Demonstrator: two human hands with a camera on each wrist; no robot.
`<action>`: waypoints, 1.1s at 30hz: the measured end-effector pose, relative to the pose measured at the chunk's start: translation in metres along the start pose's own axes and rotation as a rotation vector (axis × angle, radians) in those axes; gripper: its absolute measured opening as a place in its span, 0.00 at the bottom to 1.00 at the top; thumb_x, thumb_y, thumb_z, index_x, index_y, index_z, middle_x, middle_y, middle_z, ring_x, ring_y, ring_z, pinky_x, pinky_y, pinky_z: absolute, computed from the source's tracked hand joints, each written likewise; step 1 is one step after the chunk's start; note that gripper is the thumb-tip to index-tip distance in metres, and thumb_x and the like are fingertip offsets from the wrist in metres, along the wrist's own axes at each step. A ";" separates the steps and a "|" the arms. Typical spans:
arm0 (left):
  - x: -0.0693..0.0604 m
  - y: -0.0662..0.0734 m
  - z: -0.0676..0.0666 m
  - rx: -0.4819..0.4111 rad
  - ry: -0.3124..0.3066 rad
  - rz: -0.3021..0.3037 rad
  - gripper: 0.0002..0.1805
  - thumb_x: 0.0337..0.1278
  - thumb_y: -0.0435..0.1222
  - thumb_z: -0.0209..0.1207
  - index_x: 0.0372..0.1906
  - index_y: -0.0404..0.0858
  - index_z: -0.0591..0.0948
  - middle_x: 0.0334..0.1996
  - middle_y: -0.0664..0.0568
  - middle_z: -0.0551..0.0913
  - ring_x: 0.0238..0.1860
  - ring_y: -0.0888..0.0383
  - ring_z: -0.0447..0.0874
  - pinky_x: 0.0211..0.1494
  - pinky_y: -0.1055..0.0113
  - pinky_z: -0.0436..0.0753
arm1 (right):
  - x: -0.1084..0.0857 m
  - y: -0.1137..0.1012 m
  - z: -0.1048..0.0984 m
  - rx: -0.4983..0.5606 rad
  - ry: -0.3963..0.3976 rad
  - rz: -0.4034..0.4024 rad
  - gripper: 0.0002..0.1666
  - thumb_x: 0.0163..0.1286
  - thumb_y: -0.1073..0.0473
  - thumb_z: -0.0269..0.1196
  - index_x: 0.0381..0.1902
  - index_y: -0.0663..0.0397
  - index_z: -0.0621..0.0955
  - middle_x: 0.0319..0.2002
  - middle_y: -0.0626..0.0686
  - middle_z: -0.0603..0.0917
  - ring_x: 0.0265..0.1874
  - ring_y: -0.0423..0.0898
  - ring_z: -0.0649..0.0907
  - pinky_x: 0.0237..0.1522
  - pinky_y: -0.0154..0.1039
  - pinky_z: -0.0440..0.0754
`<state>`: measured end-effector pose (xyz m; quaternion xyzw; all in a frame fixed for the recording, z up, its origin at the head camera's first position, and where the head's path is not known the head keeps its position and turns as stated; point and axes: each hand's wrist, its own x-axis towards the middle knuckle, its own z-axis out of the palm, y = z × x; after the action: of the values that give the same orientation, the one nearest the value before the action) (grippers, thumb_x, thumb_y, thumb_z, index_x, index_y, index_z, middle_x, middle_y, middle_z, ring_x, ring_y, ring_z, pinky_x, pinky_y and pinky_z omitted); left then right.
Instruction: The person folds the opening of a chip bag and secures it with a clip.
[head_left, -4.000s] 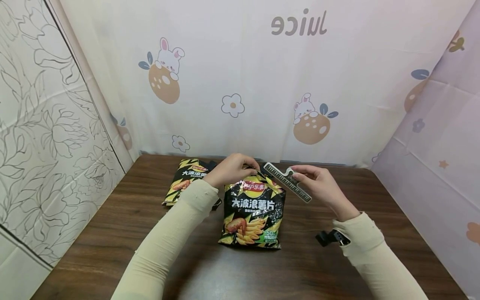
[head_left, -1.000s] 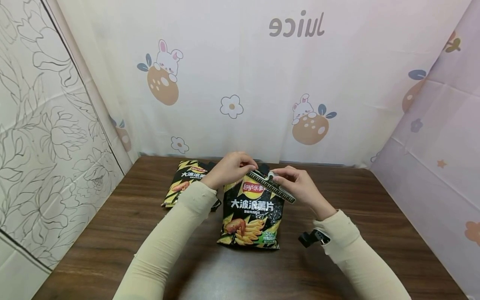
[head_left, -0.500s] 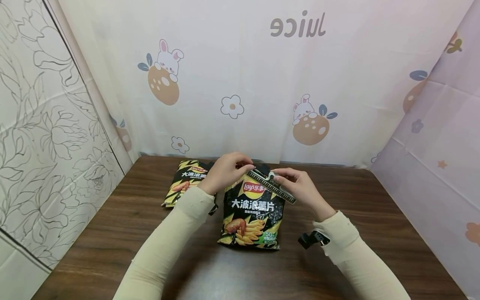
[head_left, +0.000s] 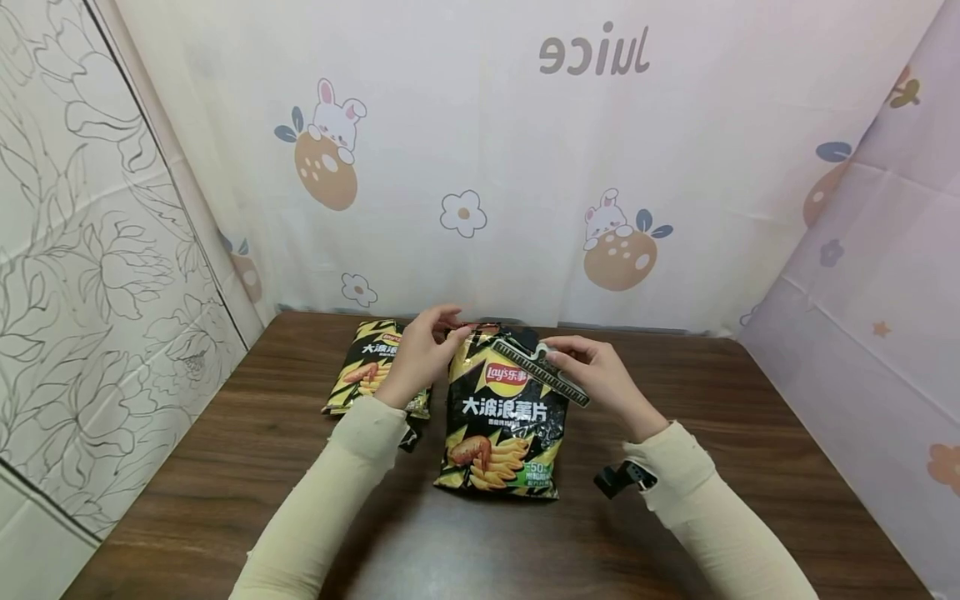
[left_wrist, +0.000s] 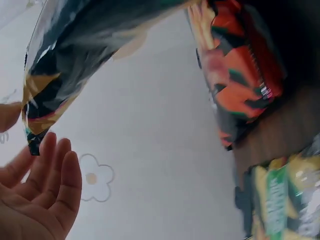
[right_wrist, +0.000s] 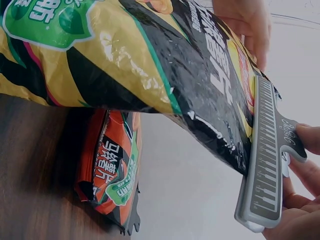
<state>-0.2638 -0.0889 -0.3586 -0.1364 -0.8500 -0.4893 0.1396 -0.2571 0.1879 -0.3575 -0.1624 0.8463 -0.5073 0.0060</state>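
Note:
In the head view an upright black-and-yellow bag of chips [head_left: 502, 425] is at the middle of the table. A long clip [head_left: 542, 371] with a piano-key pattern lies slantwise across its top right corner. My right hand [head_left: 596, 367] pinches the clip's handle; the right wrist view shows the clip [right_wrist: 265, 155] with the bag's edge at its jaws. My left hand [head_left: 423, 350] is by the bag's top left corner, fingers loosely spread. In the left wrist view the thumb is at the corner's edge and the fingers [left_wrist: 55, 170] stand around it without gripping.
A second black-and-yellow chip bag [head_left: 367, 362] lies to the left, partly behind my left hand. Behind the held bag is a red-and-black bag [right_wrist: 107, 165], mostly hidden in the head view. A printed curtain [head_left: 480, 150] closes off the table's back edge.
My right hand has brought the clip leftwards onto the bag's top. My left hand has let go of the bag's top edge and moved left, its fingers opening.

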 end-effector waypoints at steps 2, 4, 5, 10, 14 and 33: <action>-0.004 -0.004 0.001 -0.069 0.012 -0.053 0.25 0.67 0.44 0.60 0.65 0.42 0.73 0.54 0.45 0.80 0.49 0.53 0.80 0.51 0.54 0.80 | 0.000 0.000 0.000 -0.001 -0.002 0.000 0.24 0.72 0.48 0.61 0.60 0.52 0.80 0.54 0.58 0.82 0.42 0.41 0.80 0.44 0.33 0.80; -0.009 -0.007 0.002 -0.147 0.015 -0.105 0.27 0.66 0.45 0.60 0.67 0.43 0.71 0.57 0.45 0.78 0.54 0.51 0.78 0.56 0.52 0.78 | 0.000 0.001 0.000 0.000 -0.003 -0.002 0.24 0.72 0.48 0.60 0.60 0.53 0.80 0.55 0.58 0.82 0.43 0.41 0.80 0.45 0.33 0.80; -0.012 -0.009 0.003 -0.188 0.013 -0.132 0.28 0.66 0.46 0.60 0.68 0.44 0.69 0.59 0.45 0.77 0.56 0.50 0.77 0.58 0.51 0.77 | 0.000 0.001 0.001 0.002 -0.004 -0.002 0.24 0.72 0.48 0.60 0.60 0.53 0.80 0.55 0.58 0.82 0.43 0.41 0.80 0.45 0.33 0.80; -0.025 -0.015 0.009 -0.306 -0.001 -0.244 0.34 0.64 0.48 0.61 0.71 0.44 0.65 0.65 0.44 0.71 0.64 0.47 0.72 0.65 0.47 0.73 | 0.001 0.001 0.002 0.004 -0.003 0.005 0.24 0.72 0.48 0.61 0.60 0.53 0.80 0.55 0.59 0.82 0.43 0.40 0.80 0.45 0.34 0.80; -0.035 -0.018 0.016 -0.333 -0.021 -0.267 0.38 0.63 0.46 0.62 0.73 0.38 0.61 0.66 0.41 0.69 0.65 0.44 0.71 0.66 0.47 0.71 | 0.002 0.002 0.003 0.010 0.002 0.017 0.24 0.72 0.48 0.61 0.59 0.53 0.80 0.55 0.59 0.82 0.43 0.41 0.80 0.44 0.34 0.80; -0.077 -0.037 0.036 -0.321 -0.257 -0.296 0.46 0.60 0.50 0.65 0.75 0.38 0.56 0.70 0.39 0.66 0.69 0.43 0.67 0.69 0.44 0.67 | 0.003 0.005 0.003 0.042 0.022 0.072 0.24 0.72 0.47 0.60 0.59 0.55 0.81 0.54 0.60 0.83 0.41 0.40 0.82 0.42 0.32 0.81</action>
<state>-0.2097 -0.0823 -0.4340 -0.0918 -0.7830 -0.6116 -0.0661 -0.2612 0.1868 -0.3630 -0.1261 0.8407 -0.5263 0.0185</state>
